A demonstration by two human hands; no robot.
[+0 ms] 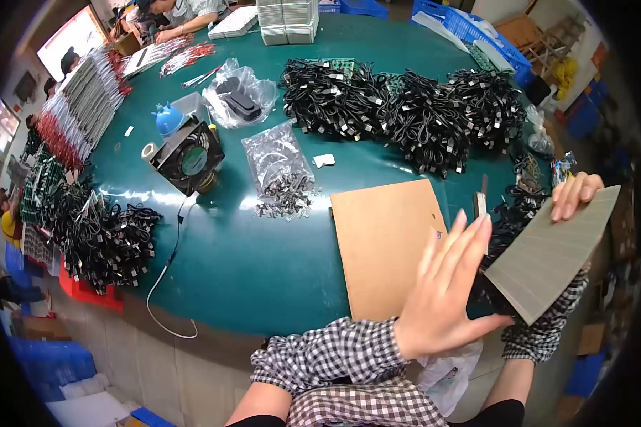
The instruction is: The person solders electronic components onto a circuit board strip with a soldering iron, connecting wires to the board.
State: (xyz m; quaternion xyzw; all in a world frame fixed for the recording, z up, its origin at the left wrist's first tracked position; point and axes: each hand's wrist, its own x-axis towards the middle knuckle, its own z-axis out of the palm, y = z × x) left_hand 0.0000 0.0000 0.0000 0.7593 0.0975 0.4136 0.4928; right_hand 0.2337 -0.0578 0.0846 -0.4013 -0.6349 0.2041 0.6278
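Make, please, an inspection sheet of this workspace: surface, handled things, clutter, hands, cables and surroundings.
Surface: glossy green tabletop, reflecting light.
Handled things: thin grey-green rectangular panel, held tilted; flat brown cardboard sheet lies to its left.
Clutter: clear plastic bag with small metallic pieces at its near end; rounded blue object behind a square black fan.
Hands: left hand open, fingers spread, holding nothing, cardboard contact unclear; right hand grips the panel's upper edge.
Cables: bundled black cables piled toward the far right; thin white cable curves near the front edge.
Surroundings: co-worker at far left; blue plastic crate at far right.
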